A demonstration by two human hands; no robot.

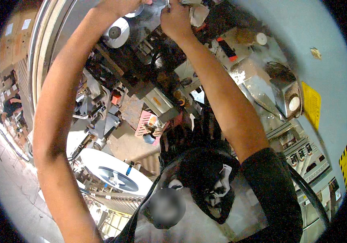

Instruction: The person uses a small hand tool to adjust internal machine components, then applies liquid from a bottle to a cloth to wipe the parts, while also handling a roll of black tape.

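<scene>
Both my arms reach up to the top edge of the head view, over the inside of a machine. My left hand (135,3) is mostly cut off by that edge, so its fingers are hidden; a shiny round disc (135,12) lies just under it. My right hand (176,21) is closed with fingers curled, and a thin pale piece shows at its fingertips, too small to name. Beside its knuckles hangs a crumpled whitish sheet or bag (199,15). A larger silver disc with a dark hub (116,32) sits below my left wrist.
Dark metal machine parts (135,77) fill the middle. A red-and-black block (227,48) lies right of my right forearm. Lower left are a pink slotted tray (146,123) and a large white reel (92,160). A grey panel with a yellow label (312,105) borders the right.
</scene>
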